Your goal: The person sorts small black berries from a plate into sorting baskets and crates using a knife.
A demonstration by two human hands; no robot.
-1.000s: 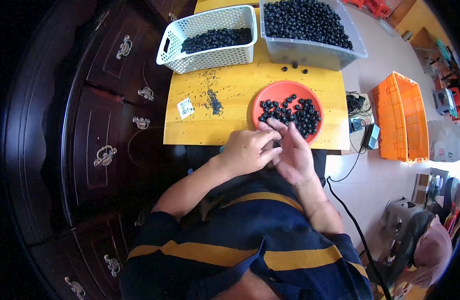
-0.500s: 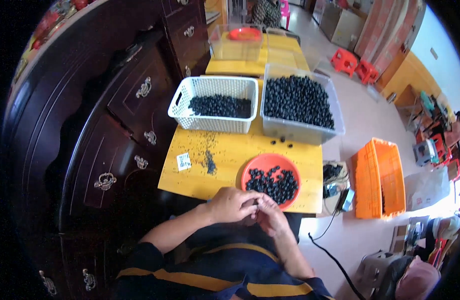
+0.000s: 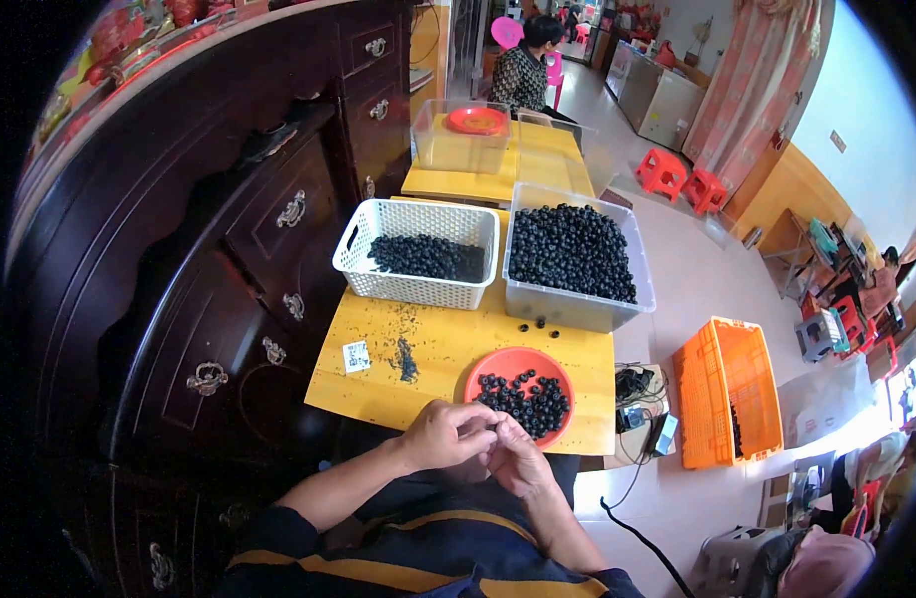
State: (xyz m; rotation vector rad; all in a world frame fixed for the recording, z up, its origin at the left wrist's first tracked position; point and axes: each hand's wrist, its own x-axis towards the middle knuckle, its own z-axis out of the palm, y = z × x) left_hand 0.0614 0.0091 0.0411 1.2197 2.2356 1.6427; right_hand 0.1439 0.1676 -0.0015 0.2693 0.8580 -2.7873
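My left hand (image 3: 444, 435) and my right hand (image 3: 518, 462) meet at the fingertips just in front of a shallow red-orange bowl (image 3: 472, 377). Both are closed in a pinch; a small dark thing seems to sit between them, mostly covered by the fingers. Inside the bowl lie many glossy black round pieces (image 3: 537, 407), like beads or berries. Behind it, a clear plastic bin (image 3: 567, 311) is heaped with similar black pieces. A white perforated basket (image 3: 418, 289) to its left holds a lower layer of them.
On the yellow table (image 3: 438, 364) are a white printed card (image 3: 356, 356), dark crumbs (image 3: 406, 359) and a few loose pieces (image 3: 540, 324). Dark drawers (image 3: 249, 289) stand close at left. An orange crate (image 3: 702, 399) is on the floor at right. A person (image 3: 523, 75) sits at the back.
The view has tilted up, so the table and containers appear lower and the person at the back shows more. My hands stay pinched together in front of the bowl.
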